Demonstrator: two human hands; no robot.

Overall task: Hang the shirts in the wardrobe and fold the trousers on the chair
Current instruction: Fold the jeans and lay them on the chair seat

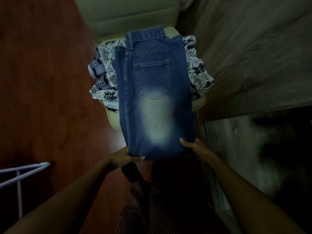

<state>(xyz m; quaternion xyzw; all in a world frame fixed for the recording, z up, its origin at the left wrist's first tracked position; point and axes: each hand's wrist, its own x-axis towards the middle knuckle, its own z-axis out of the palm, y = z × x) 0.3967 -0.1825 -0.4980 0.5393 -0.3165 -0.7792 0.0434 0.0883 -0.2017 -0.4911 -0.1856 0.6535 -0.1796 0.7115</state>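
Above the pale green chair (113, 119), our left hand (129, 156) and right hand (198, 149) pinch the folded blue denim jeans (152, 102); we should lower them flat.

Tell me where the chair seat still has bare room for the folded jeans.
Little on the seat: the patterned garment covers its middle, leaving only thin bare strips of chair at the near-left corner and near-right edge. The red-brown floor left of the chair is open. The jeans would likely land on the garment.
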